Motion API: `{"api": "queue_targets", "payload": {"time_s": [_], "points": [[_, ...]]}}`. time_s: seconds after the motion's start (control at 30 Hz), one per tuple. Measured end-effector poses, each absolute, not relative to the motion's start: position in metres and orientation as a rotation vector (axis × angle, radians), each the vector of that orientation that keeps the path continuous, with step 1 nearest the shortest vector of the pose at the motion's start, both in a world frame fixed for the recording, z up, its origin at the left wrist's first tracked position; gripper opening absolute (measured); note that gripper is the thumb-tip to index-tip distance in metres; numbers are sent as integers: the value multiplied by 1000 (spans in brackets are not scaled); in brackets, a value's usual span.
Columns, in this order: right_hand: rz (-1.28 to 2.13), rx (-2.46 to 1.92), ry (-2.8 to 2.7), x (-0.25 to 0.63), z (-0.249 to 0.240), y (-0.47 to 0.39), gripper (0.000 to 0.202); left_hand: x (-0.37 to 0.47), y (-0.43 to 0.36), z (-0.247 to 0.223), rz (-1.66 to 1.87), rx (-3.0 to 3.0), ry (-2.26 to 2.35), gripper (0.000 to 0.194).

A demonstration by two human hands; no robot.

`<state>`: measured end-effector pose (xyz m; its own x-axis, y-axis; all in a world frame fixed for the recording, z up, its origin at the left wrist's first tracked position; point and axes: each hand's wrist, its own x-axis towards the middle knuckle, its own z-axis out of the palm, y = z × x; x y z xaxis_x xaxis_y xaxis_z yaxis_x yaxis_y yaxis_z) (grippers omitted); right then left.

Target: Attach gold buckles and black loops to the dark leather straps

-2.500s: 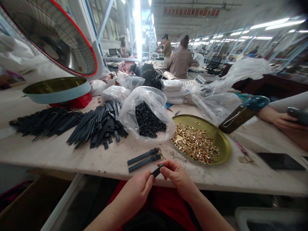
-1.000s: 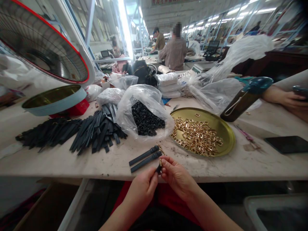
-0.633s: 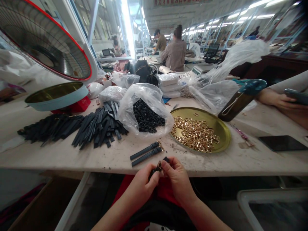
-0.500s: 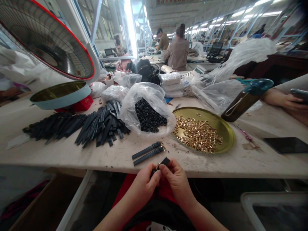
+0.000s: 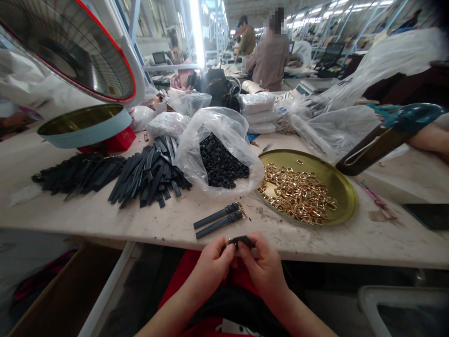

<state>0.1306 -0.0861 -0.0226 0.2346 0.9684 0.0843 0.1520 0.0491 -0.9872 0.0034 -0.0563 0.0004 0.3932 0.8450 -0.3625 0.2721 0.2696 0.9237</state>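
At the table's front edge, my left hand (image 5: 218, 258) pinches the end of a short black strap (image 5: 244, 239) where a bit of gold metal shows. My right hand (image 5: 263, 262) is closed on the strap's other part, and the fingers of both hands nearly meet. Just beyond them lie two black buckle straps (image 5: 218, 220) side by side, their gold buckles to the right. Further back stands a clear plastic bag (image 5: 187, 159) of small black loops (image 5: 222, 164). To its right, gold buckles (image 5: 301, 194) are heaped in a round gold tray (image 5: 345, 206).
Piles of black straps (image 5: 143, 175) lie at the left, below a blue round tin (image 5: 84, 131) and a fan (image 5: 70, 51). On the right are a dark bottle (image 5: 372, 145), scissors (image 5: 377, 196) and a phone (image 5: 426, 215). Another person's arm (image 5: 430, 138) rests behind the bottle.
The strap in my hands has turned and now lies more level, with gold metal showing by my left fingers. The view has shifted slightly. The co-worker's hand with a phone is hidden from sight.
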Motion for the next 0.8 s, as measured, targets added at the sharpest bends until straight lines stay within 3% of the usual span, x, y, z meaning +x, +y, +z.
{"api": "queue_targets", "payload": {"time_s": [0.1,0.23,0.33,0.6,0.8], "points": [[968,-1370,-1164,133,-29,-87,12,1,-56,-4,548,1334,1154,27],[1512,-1174,-809,134,-24,-83,22,-3,-54,-3,510,1382,1140,27],[1735,-983,-605,132,-19,-82,25,-5,-53,-6,478,1374,1158,28],[1900,-845,-301,126,-21,-84,22,-6,-58,-7,475,1354,1117,23],[1790,-899,-377,123,-13,-91,20,-7,-65,-2,516,1314,1122,27]]}}
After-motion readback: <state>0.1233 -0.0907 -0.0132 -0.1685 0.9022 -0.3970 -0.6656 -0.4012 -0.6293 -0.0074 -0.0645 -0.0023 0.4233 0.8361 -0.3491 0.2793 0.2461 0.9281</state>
